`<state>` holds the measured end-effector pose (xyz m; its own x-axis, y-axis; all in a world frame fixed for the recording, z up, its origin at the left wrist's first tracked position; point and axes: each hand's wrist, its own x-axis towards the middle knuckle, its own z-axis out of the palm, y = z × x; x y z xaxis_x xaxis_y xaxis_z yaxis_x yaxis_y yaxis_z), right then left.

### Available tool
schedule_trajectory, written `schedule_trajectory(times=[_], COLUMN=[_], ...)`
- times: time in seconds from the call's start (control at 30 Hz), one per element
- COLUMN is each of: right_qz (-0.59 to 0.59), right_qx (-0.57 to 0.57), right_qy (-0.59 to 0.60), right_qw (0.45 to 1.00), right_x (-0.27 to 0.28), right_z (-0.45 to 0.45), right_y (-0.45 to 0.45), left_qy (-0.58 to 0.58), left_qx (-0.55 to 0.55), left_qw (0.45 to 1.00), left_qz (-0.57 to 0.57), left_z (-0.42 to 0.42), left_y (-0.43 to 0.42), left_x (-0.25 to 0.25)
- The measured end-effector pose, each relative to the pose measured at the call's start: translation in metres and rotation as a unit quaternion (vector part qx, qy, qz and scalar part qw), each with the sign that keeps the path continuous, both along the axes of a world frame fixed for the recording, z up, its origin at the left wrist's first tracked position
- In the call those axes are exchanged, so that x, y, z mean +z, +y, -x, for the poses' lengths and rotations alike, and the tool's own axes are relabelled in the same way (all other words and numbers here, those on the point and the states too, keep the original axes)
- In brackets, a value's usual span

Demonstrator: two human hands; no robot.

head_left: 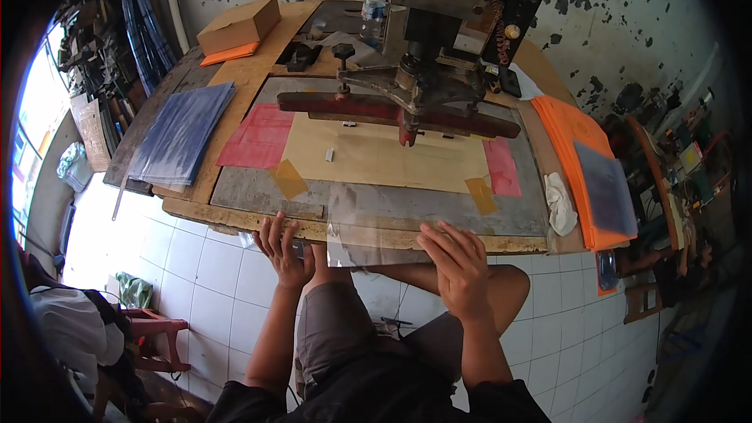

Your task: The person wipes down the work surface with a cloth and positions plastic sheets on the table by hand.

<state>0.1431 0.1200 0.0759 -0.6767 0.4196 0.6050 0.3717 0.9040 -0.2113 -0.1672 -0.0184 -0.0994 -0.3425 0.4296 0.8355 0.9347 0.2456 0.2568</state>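
Observation:
A clear plastic sheet [368, 223] lies over the front edge of the press table, its near end hanging slightly past the wooden edge. My left hand [283, 254] rests at that edge, left of the sheet, fingers apart and holding nothing visible. On the right, my right hand [460, 270] lies with fingers stretched out at the sheet's right side; its thumb is hidden. Beyond the sheet, a cream board [376, 160] is flanked by pink pieces [254, 137] and has brown tape [290, 180] at its front corners. A press head with a red bar [462, 121] stands above it.
Clear bluish plastic sheets [182, 133] are stacked at left, behind them a cardboard box [239, 25]. Orange folders [568, 137] and a crumpled white cloth [558, 204] lie at right. A water bottle [374, 14] stands at the back. A red stool [160, 337] is on the tiled floor.

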Motion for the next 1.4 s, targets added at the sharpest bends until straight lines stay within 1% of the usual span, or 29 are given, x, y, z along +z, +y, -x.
schedule_trajectory(times=[0.03,0.13,0.2,0.23,0.27,0.3,0.4,0.47,0.53,0.6,0.7,0.8,0.9,0.97,1.0,1.07,1.17,1.2,1.27,1.3,1.4], right_qz=[0.008,0.035,0.058,0.077,0.096,0.114,0.236,0.186,0.145,0.138,0.173,0.149,0.239,0.287,0.311,0.327,0.380,0.401,0.437,0.451,0.480], right_qx=[0.004,0.020,0.037,0.063,0.088,0.113,0.195,0.172,0.019,-0.035,-0.038,-0.022,0.011,0.025,0.032,0.052,0.043,0.032,0.063,0.080,0.083], right_qy=[-0.009,-0.045,-0.075,-0.091,-0.107,-0.123,-0.097,-0.065,-0.056,-0.025,-0.049,-0.110,-0.129,-0.116,-0.108,-0.039,0.036,0.058,0.152,0.199,0.223], right_qw=[1.000,0.998,0.995,0.991,0.986,0.979,0.947,0.965,0.988,0.990,0.983,0.982,0.962,0.951,0.944,0.943,0.923,0.913,0.884,0.866,0.845], right_x=[-0.001,-0.006,-0.007,-0.008,-0.009,-0.008,0.033,0.034,0.020,0.006,0.001,0.002,0.006,0.003,0.001,-0.016,-0.015,-0.010,-0.006,-0.004,-0.004], right_z=[-0.007,-0.034,-0.052,-0.062,-0.073,-0.081,-0.081,-0.078,-0.063,-0.045,-0.023,-0.013,-0.007,-0.007,-0.006,-0.007,-0.012,-0.014,-0.009,-0.008,-0.013], right_y=[-0.003,-0.013,-0.021,-0.022,-0.021,-0.021,-0.009,0.029,0.072,0.124,0.166,0.186,0.206,0.217,0.222,0.227,0.228,0.225,0.217,0.215,0.214], left_qy=[0.003,-0.035,-0.034,-0.034,-0.042,-0.060,-0.100,-0.108,-0.064,-0.040,-0.038,-0.069,-0.132,-0.171,-0.159,-0.138,-0.163,-0.199,-0.267,-0.269,-0.260], left_qx=[0.005,-0.017,-0.008,-0.004,-0.042,-0.081,-0.195,-0.267,-0.304,-0.324,-0.328,-0.339,-0.358,-0.373,-0.374,-0.375,-0.407,-0.387,-0.345,-0.341,-0.326], left_qw=[1.000,0.999,0.999,0.999,0.998,0.993,0.963,0.936,0.921,0.907,0.891,0.877,0.861,0.852,0.858,0.868,0.868,0.866,0.860,0.863,0.876], left_qz=[0.010,0.015,0.021,0.025,0.020,0.058,0.155,0.203,0.233,0.267,0.312,0.334,0.335,0.324,0.314,0.294,0.234,0.245,0.266,0.258,0.243], left_z=[-0.001,-0.002,0.005,0.009,0.007,0.008,0.010,0.006,0.010,0.017,0.028,0.035,0.040,0.042,0.042,0.041,0.039,0.036,0.032,0.031,0.034], left_y=[-0.003,-0.014,-0.015,-0.013,-0.006,0.002,0.035,0.064,0.099,0.124,0.146,0.152,0.157,0.160,0.160,0.159,0.161,0.161,0.159,0.159,0.158], left_x=[0.008,0.043,0.064,0.080,0.104,0.124,0.162,0.178,0.176,0.167,0.167,0.171,0.171,0.168,0.168,0.168,0.166,0.168,0.174,0.177,0.176])
